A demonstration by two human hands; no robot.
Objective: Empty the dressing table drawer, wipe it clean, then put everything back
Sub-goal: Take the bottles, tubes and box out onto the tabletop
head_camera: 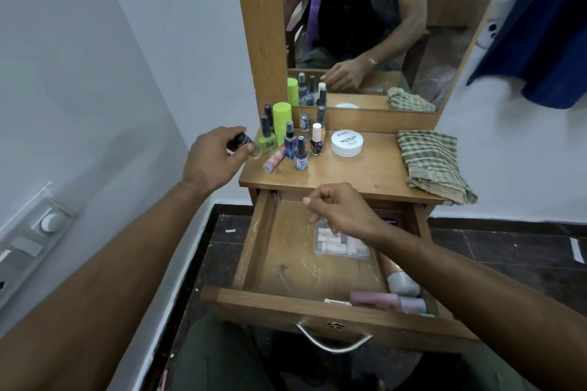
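Note:
The wooden drawer (pixel 273 257) is pulled out under the dressing table top (pixel 365 174). My left hand (pixel 212 159) holds a clear nail polish bottle (pixel 246 143) with a black cap at the top's left edge. Over the drawer hovers my right hand (pixel 343 211), fingers curled with nothing visible in them. Below it lies a clear plastic box (pixel 341 243) of small pale items. Pink bottles (pixel 394 298) rest in the drawer's right front corner. Several polish bottles (pixel 300 152), a green can (pixel 281 122) and a pink tube (pixel 273 159) stand on the top's left.
A white nail polish remover jar (pixel 347 143) sits mid-top. A checked cloth (pixel 432 165) lies folded at the right edge. A mirror (pixel 365 25) rises behind. A white wall with a switch panel (pixel 35 232) is on the left; blue fabric (pixel 540 41) hangs at right.

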